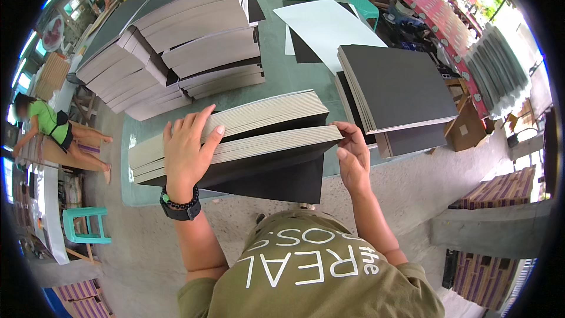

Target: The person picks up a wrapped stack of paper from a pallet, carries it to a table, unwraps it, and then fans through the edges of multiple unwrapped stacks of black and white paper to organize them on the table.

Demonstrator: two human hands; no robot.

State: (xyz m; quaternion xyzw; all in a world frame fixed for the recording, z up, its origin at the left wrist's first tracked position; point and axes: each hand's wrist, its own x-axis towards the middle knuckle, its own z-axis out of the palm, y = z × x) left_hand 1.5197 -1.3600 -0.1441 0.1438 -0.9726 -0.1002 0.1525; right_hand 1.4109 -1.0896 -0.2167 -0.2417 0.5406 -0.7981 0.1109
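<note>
In front of me, at the table's near edge, is a thick stack of boards (276, 146) with pale edges and black faces, tilted so the edges face up. A dark gap splits it into two bundles, the farther bundle (276, 111) beyond the nearer. A black sheet (282, 179) hangs on the near side. My left hand (189, 150) lies over the stack's left part, fingers across the pale edges and thumb bent toward the nearer bundle. My right hand (354, 156) grips the nearer bundle's right end, fingertips at its corner; part of that grip is hidden.
Tall piles of similar boards (203, 53) stand at the back left of the green table (294, 76). Another black-topped pile (400, 88) is at the right, with white sheets (329, 26) behind it. A green stool (86, 224) and a person in green (50, 123) are at the left.
</note>
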